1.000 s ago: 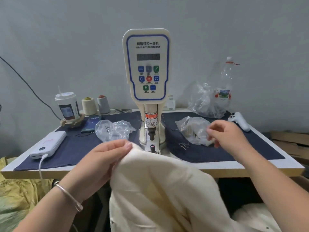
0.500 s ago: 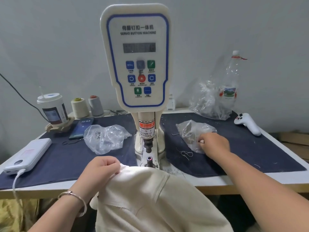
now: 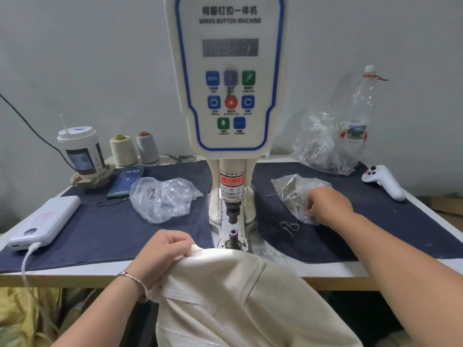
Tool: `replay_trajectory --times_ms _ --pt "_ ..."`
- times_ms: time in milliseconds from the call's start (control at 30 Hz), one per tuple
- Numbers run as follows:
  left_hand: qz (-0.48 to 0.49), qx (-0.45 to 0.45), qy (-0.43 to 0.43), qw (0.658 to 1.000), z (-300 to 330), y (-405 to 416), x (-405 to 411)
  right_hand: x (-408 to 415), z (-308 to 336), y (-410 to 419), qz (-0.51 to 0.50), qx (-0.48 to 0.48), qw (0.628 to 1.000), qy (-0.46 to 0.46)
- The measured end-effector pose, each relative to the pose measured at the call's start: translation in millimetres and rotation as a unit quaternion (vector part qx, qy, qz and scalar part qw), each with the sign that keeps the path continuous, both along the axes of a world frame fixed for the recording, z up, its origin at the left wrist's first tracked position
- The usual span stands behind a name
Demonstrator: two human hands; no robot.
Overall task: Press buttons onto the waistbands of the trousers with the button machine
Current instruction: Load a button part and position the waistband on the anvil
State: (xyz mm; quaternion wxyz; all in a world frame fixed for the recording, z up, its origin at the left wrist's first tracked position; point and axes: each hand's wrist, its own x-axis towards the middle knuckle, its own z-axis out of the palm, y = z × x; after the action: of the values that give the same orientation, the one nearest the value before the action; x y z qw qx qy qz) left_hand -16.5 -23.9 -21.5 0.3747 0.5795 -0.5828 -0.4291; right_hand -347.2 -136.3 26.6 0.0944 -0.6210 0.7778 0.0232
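Gripping cream twill trousers (image 3: pixel 233 296) at the waistband with the left hand (image 3: pixel 162 256), just before the white button machine's (image 3: pixel 230 78) die; right hand (image 3: pixel 325 206) pinching inside the clear button bag (image 3: pixel 295 194). Picking just 1 button, keeping fingers clear of the punch.

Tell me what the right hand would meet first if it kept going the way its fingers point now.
The right hand points left and down into the small clear bag of buttons on the dark cloth; its fingertips already seem to be in it. Beyond the bag the line leads toward the button machine, though depth is hard to judge.
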Motion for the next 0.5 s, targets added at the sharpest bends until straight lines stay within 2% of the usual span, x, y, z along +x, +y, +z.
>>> replay_trajectory --times_ms 367,500 --pt "0.017 -0.010 0.010 1.000 -3 -2 -1 -2 13 8 0.050 0.035 0.998 0.004" --pt "0.024 -0.009 -0.003 1.000 -4 -3 -2 -7 2 3 0.036 -0.029 0.999 -0.004"
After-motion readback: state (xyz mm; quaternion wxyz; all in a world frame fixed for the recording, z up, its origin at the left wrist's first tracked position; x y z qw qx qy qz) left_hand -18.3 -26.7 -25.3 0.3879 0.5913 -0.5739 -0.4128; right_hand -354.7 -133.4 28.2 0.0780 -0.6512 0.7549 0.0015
